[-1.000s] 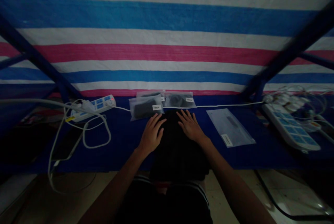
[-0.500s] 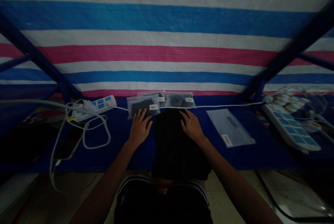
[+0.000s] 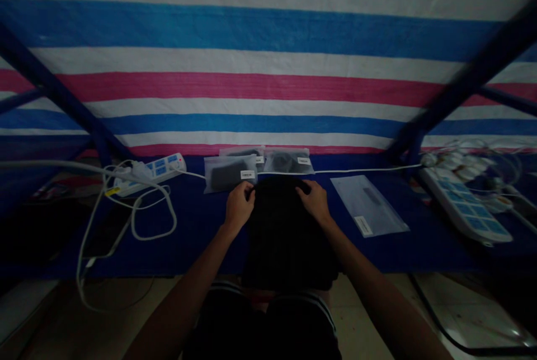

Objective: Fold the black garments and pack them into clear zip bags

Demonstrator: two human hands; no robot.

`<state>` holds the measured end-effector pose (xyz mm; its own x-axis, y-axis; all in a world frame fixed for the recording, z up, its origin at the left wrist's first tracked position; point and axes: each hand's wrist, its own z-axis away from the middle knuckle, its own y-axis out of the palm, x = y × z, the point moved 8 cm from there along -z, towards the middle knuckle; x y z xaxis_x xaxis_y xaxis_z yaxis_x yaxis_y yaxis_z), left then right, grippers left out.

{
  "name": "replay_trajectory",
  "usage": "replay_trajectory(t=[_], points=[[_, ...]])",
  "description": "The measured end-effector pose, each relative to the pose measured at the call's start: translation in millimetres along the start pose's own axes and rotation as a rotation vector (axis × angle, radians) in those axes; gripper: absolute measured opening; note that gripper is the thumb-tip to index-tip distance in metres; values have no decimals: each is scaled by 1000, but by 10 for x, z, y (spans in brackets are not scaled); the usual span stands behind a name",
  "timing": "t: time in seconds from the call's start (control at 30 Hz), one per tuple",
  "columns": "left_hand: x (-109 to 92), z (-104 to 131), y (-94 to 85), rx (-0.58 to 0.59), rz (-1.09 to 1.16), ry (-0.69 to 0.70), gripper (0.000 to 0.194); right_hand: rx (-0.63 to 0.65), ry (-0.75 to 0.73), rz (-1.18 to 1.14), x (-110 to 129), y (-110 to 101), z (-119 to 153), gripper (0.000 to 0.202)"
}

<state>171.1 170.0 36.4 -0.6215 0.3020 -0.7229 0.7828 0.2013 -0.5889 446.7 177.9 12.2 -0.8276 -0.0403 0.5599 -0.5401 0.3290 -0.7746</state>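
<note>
A piece of black cloth (image 3: 289, 237), perhaps a garment, lies in front of me and hangs over the near edge of the blue surface. At its far left corner, my left hand (image 3: 240, 206) pinches the fabric. My right hand (image 3: 314, 200) grips the far right corner with fingers curled. Just beyond the cloth are frosted zip bags with dark contents and white labels: one on the left (image 3: 230, 174), one on the right (image 3: 287, 162), and another (image 3: 243, 152) partly hidden behind. A flat frosted zip bag (image 3: 369, 206) with a label lies to the right.
A white power strip (image 3: 161, 167) with looped cables and a phone (image 3: 109, 231) lie at left. Another large power strip (image 3: 465, 203) full of plugs sits at right. Blue metal posts (image 3: 413, 130) flank a striped sheet (image 3: 268, 85) at the back.
My left hand has moved right, from beside the left bag onto the cloth's corner, and closed on it. My right hand's fingers have curled onto the cloth.
</note>
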Motion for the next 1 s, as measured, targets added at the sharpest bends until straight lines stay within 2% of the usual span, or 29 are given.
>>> replay_trajectory(t=[0.27, 0.33, 0.43, 0.6, 0.73, 0.87, 0.93, 1.0], points=[[-48, -350, -230, -108, 201, -15, 3, -87, -122, -85, 347, -230, -462, 31], [-39, -418, -227, -104, 246, -13, 4, -94, -126, -87, 383, -215, -558, 31], [-5, -416, -131, -44, 306, -6, 8, -74, -114, -77, 345, -115, -589, 30], [76, -260, 73, 79, 350, -7, 16, -16, -74, -57, 162, 43, -430, 30], [98, -234, 114, 98, 337, 3, 21, 2, -72, -54, 110, 37, -327, 41], [-32, -214, 4, 47, 280, 28, 39, 14, -100, -54, 184, -70, -163, 66], [-185, -90, -115, -3, 226, 45, 43, -3, -124, -12, 248, -177, 39, 75], [-388, 144, -228, -34, 159, 89, 43, -30, -173, 36, 333, -292, 349, 72]])
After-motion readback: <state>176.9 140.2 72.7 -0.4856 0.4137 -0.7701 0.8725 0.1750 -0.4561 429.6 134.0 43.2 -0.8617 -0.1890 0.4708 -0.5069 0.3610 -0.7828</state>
